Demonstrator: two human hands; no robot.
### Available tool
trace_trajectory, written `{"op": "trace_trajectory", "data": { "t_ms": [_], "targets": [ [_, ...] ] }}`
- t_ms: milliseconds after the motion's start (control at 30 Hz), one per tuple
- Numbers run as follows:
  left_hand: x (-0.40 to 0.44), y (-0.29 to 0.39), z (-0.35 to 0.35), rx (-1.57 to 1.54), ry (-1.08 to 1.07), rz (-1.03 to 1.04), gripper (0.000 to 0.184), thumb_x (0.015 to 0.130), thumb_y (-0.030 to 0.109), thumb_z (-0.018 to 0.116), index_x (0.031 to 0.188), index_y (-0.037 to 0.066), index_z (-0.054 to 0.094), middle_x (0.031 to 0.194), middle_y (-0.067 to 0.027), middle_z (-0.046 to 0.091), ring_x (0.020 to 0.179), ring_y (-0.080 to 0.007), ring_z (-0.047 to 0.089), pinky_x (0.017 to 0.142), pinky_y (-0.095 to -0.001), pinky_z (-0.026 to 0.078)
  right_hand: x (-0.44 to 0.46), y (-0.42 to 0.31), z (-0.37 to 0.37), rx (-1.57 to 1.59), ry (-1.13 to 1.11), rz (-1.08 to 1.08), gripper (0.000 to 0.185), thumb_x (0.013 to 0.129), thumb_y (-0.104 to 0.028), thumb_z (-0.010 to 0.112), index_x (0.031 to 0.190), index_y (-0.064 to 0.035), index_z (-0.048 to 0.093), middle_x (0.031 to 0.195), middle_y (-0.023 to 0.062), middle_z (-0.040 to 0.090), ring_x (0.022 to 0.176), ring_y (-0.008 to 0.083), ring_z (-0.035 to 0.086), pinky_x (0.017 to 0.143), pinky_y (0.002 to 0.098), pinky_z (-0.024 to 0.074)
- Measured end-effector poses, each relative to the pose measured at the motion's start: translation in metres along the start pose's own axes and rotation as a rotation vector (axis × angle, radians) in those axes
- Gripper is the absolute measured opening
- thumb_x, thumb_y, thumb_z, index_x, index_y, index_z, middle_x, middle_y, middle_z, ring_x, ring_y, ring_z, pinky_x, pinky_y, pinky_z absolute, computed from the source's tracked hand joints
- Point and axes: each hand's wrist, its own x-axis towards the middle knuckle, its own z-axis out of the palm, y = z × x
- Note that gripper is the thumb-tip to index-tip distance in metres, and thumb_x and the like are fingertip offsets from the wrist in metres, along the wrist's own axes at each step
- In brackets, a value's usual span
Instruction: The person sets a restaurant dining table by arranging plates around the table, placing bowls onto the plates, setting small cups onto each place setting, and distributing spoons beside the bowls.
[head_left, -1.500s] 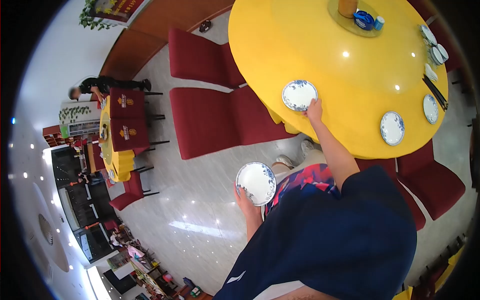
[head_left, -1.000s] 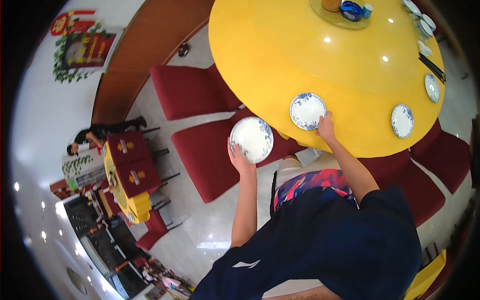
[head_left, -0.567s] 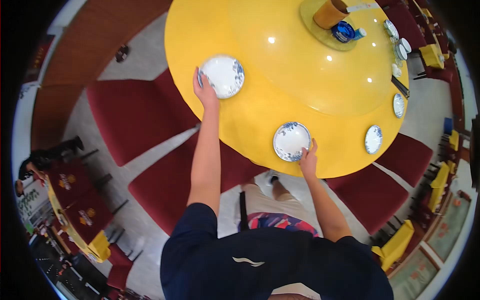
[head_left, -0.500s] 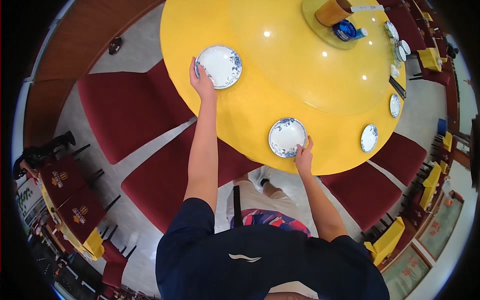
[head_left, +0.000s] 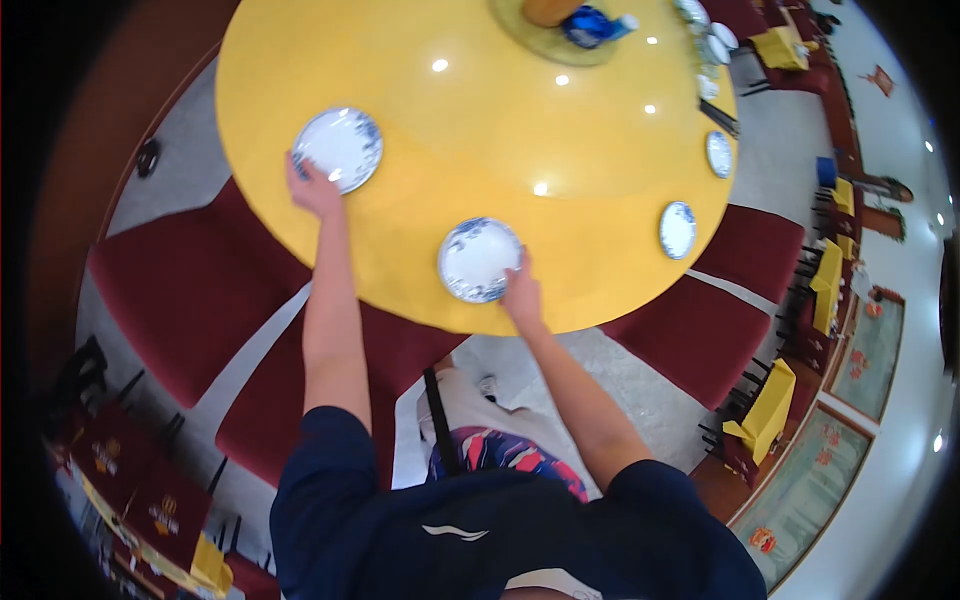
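Observation:
My left hand (head_left: 315, 188) grips the near-left rim of a white plate (head_left: 342, 148) with a blue floral border, thumb on top and fingers around the outer edge. Whether more plates lie under it I cannot tell. Nearer to me, a second blue-patterned white plate (head_left: 478, 262) lies on the yellow table (head_left: 400, 285), close to its front edge. At this plate's right rim is my right hand (head_left: 521, 290), thumb side on the edge and fingers closed against it. Some of its fingers are blurred.
Two more patterned plates, one (head_left: 678, 230) nearer and one (head_left: 719, 155) farther, lie along the table's right side. Dark chopsticks (head_left: 718, 118) are beyond them. A blue container (head_left: 590, 27) stands at the table's centre. Dark red chairs (head_left: 205, 285) ring the table.
The view has turned, so the table and plates appear farther left. My right hand's raised finger has come in against the plate's rim. My left hand keeps its hold on its plate.

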Motion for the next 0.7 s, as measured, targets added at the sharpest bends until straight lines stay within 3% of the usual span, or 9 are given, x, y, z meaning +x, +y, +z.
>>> {"op": "trace_trajectory", "data": {
  "t_ms": [133, 200, 233, 300, 367, 500, 567, 600, 700],
  "targets": [
    [0.001, 0.005, -0.001, 0.135, 0.084, 0.106, 0.031, 0.086, 0.002, 0.059, 0.116, -0.004, 0.060, 0.112, -0.0208, 0.061, 0.106, -0.0350, 0.057, 0.093, -0.0416, 0.046, 0.002, -0.001, 0.005, -0.082, 0.005, -0.084, 0.069, 0.094, -0.018, 0.050, 0.150, -0.0116, 0.012, 0.073, 0.0311, 0.062, 0.071, 0.0481, 0.062, 0.065, 0.0555, 0.0496],
    [0.004, 0.007, -0.005, 0.293, 0.106, 0.189, 0.030, 0.086, 0.002, 0.059, 0.115, -0.004, 0.059, 0.112, -0.0211, 0.058, 0.106, -0.0353, 0.055, 0.092, -0.0410, 0.047, -0.001, -0.004, -0.004, -0.040, -0.103, -0.186, 0.075, 0.094, -0.022, 0.052, 0.151, -0.0123, 0.005, 0.071, 0.0284, 0.063, 0.066, 0.0432, 0.064, 0.062, 0.0507, 0.0516],
    [0.005, 0.009, -0.003, 0.275, 0.121, 0.124, 0.030, 0.087, 0.005, 0.059, 0.116, -0.004, 0.058, 0.114, -0.0218, 0.057, 0.107, -0.0351, 0.055, 0.092, -0.0405, 0.047, -0.005, -0.008, -0.018, -0.031, -0.071, -0.211, 0.075, 0.094, -0.022, 0.052, 0.151, -0.0123, 0.005, 0.071, 0.0284, 0.063, 0.066, 0.0432, 0.064, 0.062, 0.0507, 0.0516],
    [-0.001, 0.016, -0.006, 0.181, 0.139, -0.012, 0.033, 0.090, 0.010, 0.058, 0.119, -0.005, 0.056, 0.118, -0.0231, 0.054, 0.108, -0.0345, 0.054, 0.093, -0.0393, 0.046, -0.034, 0.000, -0.054, 0.226, -0.244, -0.026, 0.078, 0.094, -0.024, 0.053, 0.152, -0.0130, 0.003, 0.067, 0.0237, 0.063, 0.060, 0.0363, 0.066, 0.059, 0.0449, 0.0530],
    [-0.011, 0.008, -0.012, 0.038, 0.138, -0.072, 0.038, 0.092, 0.015, 0.057, 0.123, -0.007, 0.051, 0.123, -0.0238, 0.052, 0.112, -0.0346, 0.052, 0.096, -0.0393, 0.044, -0.053, 0.046, -0.074, 0.251, -0.193, 0.017, 0.077, 0.095, -0.025, 0.053, 0.153, -0.0170, 0.003, 0.078, 0.0175, 0.065, 0.056, 0.0234, 0.066, 0.057, 0.0346, 0.0556],
    [-0.082, 0.022, -0.063, 0.150, -0.041, 0.040, 0.044, 0.091, 0.011, 0.056, 0.129, -0.008, 0.044, 0.130, -0.0252, 0.047, 0.121, -0.0371, 0.045, 0.104, -0.0421, 0.036, -0.109, 0.193, -0.097, 0.330, -0.207, 0.072, 0.055, 0.096, -0.025, 0.051, 0.147, -0.0140, 0.033, 0.082, 0.0117, 0.064, 0.058, 0.0173, 0.063, 0.056, 0.0298, 0.0541],
    [-0.143, 0.043, -0.106, 0.143, -0.136, 0.101, 0.047, 0.089, 0.008, 0.057, 0.131, -0.008, 0.042, 0.132, -0.0250, 0.046, 0.124, -0.0375, 0.043, 0.106, -0.0429, 0.033, -0.146, 0.276, -0.104, 0.169, -0.261, 0.097, 0.042, 0.098, -0.036, 0.046, 0.131, -0.0106, 0.055, 0.086, 0.0086, 0.065, 0.063, 0.0168, 0.065, 0.056, 0.0290, 0.0532],
    [-0.180, 0.064, -0.134, 0.139, -0.192, 0.114, 0.049, 0.088, 0.006, 0.057, 0.132, -0.008, 0.041, 0.133, -0.0245, 0.045, 0.125, -0.0374, 0.042, 0.107, -0.0432, 0.033, -0.173, 0.287, -0.119, 0.172, -0.338, 0.286, 0.042, 0.098, -0.038, 0.045, 0.128, -0.0102, 0.057, 0.089, 0.0100, 0.067, 0.067, 0.0179, 0.067, 0.058, 0.0294, 0.0544],
    [-0.293, 0.095, -0.199, 0.088, -0.266, 0.066, 0.048, 0.086, 0.003, 0.056, 0.131, -0.005, 0.043, 0.132, -0.0208, 0.045, 0.120, -0.0333, 0.045, 0.101, -0.0415, 0.036, -0.229, 0.373, -0.136, 0.238, -0.409, 0.388, 0.042, 0.098, -0.040, 0.047, 0.126, -0.0111, 0.058, 0.095, 0.0124, 0.068, 0.074, 0.0197, 0.069, 0.061, 0.0303, 0.0560]
  ]
}}
